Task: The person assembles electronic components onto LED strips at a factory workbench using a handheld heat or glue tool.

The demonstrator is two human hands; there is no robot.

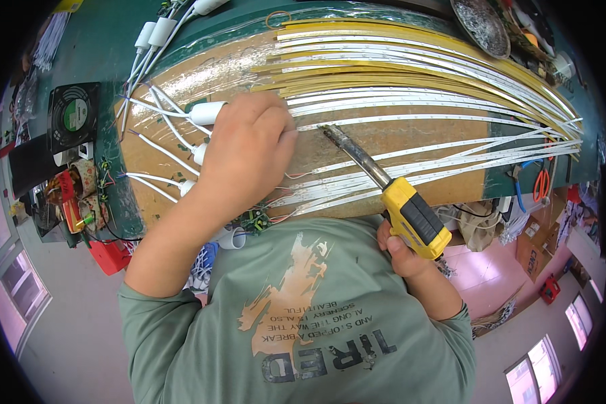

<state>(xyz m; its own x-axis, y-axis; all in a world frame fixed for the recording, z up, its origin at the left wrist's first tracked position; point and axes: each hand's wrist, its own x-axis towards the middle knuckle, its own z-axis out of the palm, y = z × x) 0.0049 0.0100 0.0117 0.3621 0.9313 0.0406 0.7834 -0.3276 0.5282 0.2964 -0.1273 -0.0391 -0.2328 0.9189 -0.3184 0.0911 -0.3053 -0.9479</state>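
My right hand point(405, 258) is closed around the yellow-and-black handle of a soldering iron point(416, 219). The iron's dark tip meets a white LED strip point(390, 119) close to the strip's left end. Just left of that tip, my left hand point(252, 145) is closed, back upward, over the strip's end. What its fingers pinch is hidden beneath them. Beside its knuckles lies a white cylindrical lamp holder point(207, 112) with white wires. Below the iron, several strips point(411, 158) with thin red and white leads at their left ends run toward my shirt.
A brown board point(175, 74) lies on the green tabletop point(249, 19). More white and yellow strips point(384, 57) fan across its far side. A black fan point(74, 116) stands left, a round metal dish point(481, 27) far right. Blue-handled pliers point(518, 188) sit at the right edge.
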